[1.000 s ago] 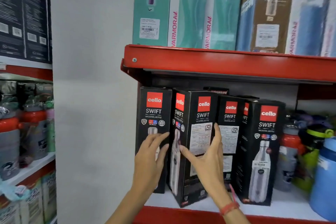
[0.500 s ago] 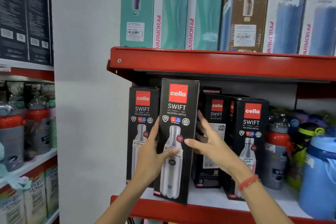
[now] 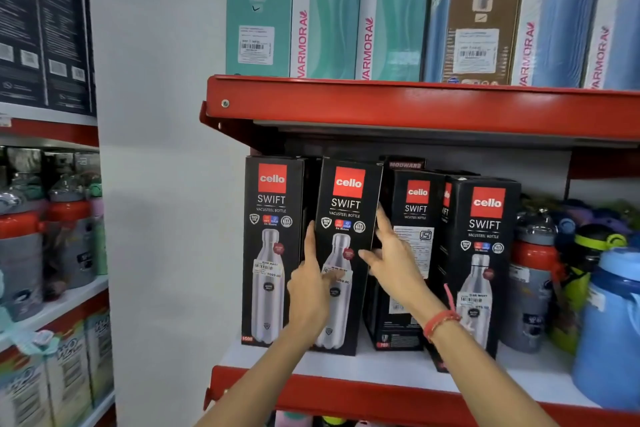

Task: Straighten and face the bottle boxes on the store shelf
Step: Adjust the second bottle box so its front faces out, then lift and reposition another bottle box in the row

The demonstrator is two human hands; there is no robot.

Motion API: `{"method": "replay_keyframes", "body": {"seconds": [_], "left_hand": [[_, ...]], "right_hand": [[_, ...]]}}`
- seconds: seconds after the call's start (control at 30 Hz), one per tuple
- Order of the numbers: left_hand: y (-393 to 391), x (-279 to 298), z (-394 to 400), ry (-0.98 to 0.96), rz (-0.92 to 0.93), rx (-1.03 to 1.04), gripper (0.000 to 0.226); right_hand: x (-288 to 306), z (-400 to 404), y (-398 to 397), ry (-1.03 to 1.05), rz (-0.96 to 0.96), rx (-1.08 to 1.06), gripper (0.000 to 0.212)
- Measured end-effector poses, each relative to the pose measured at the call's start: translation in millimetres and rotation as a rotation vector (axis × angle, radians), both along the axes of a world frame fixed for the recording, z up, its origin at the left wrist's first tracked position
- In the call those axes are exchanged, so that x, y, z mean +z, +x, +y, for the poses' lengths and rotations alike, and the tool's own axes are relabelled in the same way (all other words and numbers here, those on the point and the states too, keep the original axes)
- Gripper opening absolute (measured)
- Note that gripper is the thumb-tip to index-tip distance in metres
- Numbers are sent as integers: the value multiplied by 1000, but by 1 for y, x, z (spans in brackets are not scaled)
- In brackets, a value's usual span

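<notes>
Several black Cello Swift bottle boxes stand on the white lower shelf [image 3: 398, 369]. The leftmost box [image 3: 270, 246] faces front. Beside it stands the second box [image 3: 348, 218], also front-facing and leaning slightly. My left hand [image 3: 310, 291] grips its left edge with the thumb across the front. My right hand [image 3: 393, 256] holds its right edge, fingers reaching between it and the third box [image 3: 414, 218], which shows its label side. A fourth box [image 3: 485, 246] faces front further right.
The red upper shelf [image 3: 415, 107] sits just above the box tops and carries tall Varmora boxes [image 3: 391, 10]. Loose bottles and a blue jug [image 3: 609, 329] crowd the right end. A white wall [image 3: 156, 184] and another shelf unit [image 3: 48, 302] lie left.
The second box, earlier turned side-on and then lifted forward facing front, now stands back on the shelf beside the leftmost box. Both hands moved with it and still grip its edges.
</notes>
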State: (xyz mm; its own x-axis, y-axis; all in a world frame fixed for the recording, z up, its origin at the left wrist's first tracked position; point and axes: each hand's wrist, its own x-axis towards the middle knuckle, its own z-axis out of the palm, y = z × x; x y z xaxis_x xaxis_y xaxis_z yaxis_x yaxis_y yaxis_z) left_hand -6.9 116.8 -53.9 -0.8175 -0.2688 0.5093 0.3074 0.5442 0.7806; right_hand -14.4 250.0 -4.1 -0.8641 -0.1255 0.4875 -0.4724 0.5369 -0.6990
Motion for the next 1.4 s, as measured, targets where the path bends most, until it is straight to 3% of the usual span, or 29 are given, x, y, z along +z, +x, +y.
{"method": "replay_keyframes", "body": {"seconds": [0.13,0.23,0.4,0.57,0.63,0.73,0.97,1.07,1.2,1.33,1.4], "left_hand": [[-1,-6,1,-37,-53,61,93],[6,-13,4,-210,-31,147,102],[15,-16,4,-472,-60,223,104],[32,-11,7,-592,-67,280,92],[36,-15,8,-601,41,314,96],[36,-19,11,-578,189,346,95],[52,-10,28,-373,310,108,51],[59,-1,35,-252,262,-30,54],[66,14,42,-29,90,-256,77],[72,27,43,23,13,-527,73],[71,28,45,8,28,-528,71]], "right_hand": [[-13,-3,10,-103,258,-175,65],[-29,-1,13,56,441,-484,55],[-49,3,6,224,163,-641,93],[-47,-10,0,137,131,-677,102],[-43,-11,-2,80,119,-691,105],[-39,-8,-3,96,110,-647,109],[-40,17,35,4,142,-451,106],[-40,41,53,-59,185,-292,108],[-27,71,75,-93,184,-92,112],[-14,99,83,-173,110,152,107],[-8,108,83,-169,65,262,95]]}}
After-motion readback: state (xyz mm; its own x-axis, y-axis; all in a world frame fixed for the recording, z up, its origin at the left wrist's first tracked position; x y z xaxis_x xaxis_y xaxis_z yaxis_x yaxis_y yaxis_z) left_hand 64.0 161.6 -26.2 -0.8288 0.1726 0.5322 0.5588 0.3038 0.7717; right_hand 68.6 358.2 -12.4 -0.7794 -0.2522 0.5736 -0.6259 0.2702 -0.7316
